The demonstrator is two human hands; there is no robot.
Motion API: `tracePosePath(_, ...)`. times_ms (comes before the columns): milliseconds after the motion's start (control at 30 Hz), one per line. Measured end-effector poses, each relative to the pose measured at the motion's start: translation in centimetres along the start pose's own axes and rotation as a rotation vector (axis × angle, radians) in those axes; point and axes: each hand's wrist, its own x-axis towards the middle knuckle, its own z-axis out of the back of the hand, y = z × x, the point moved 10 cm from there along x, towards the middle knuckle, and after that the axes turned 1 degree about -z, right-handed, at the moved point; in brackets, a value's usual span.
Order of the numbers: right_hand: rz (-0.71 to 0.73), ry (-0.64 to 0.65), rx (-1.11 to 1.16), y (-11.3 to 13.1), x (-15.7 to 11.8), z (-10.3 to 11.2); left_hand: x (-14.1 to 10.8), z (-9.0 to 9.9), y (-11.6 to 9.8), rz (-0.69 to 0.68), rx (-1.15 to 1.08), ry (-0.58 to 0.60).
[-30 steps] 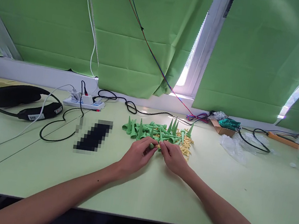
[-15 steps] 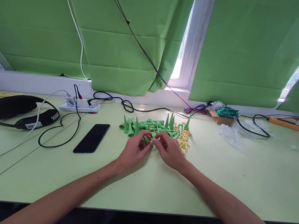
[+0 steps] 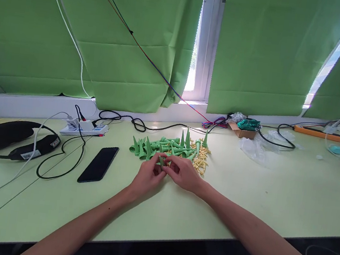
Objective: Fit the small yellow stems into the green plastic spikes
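Note:
A small green plastic cone (image 3: 161, 161), its tip pointing up, is pinched in the fingers of my left hand (image 3: 147, 175). Close against it, my right hand (image 3: 185, 174) has its thumb and forefinger pressed together at the cone's lower end; whatever those fingertips grip is hidden. Just beyond both hands lies a heap of similar green cones (image 3: 154, 145), some standing upright and others on their sides. Small yellow tapered pieces (image 3: 200, 163) are scattered on the right side of the heap.
A black phone (image 3: 98, 165) lies left of my hands, with a black neckband device (image 3: 14, 140) farther left. Cables run from a white power strip (image 3: 84, 128) at the back. A small cardboard box (image 3: 242, 131), clear plastic (image 3: 255, 149) and an orange tool (image 3: 319, 133) lie back right.
The view has turned slightly right and tilted. Between my fingers, the green cone has swung to a more upright pose. Both hands stay together in front of the heap.

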Motion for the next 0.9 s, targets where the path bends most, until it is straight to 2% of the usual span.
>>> tracePosePath(567,0.036,-0.003,-0.036,0.2,0.0,-0.1,-0.1,-1.0,0.1,-0.035,0.047,0.057)
tracePosePath(900,0.056,0.025,-0.059,0.4,-0.1,-0.7,-0.3,-1.4,-1.1,-0.087,0.061,0.1)
